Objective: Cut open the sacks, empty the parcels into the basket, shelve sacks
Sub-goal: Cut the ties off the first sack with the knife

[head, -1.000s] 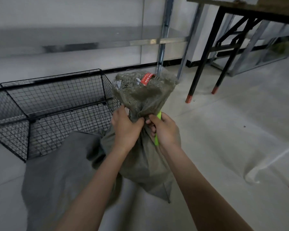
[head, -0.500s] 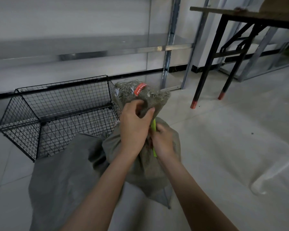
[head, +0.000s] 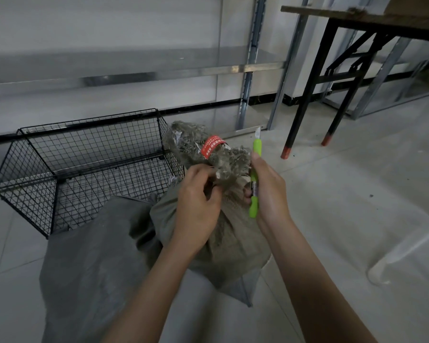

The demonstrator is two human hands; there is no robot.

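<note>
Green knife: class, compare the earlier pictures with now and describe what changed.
The right hand has drawn the green knife away from the neck of the sack; its blade now shows, pointing up. The left hand still grips the neck below the red tie. The wire basket and flat sack stay put.

Only print I can spot is on the red tag (head: 211,150) wrapped round the tied neck of the sack (head: 228,243): rows of small white characters, probably Chinese, way too blurry to read. The green knife (head: 253,177) has a pale sticker on its handle, also illegible.
</note>
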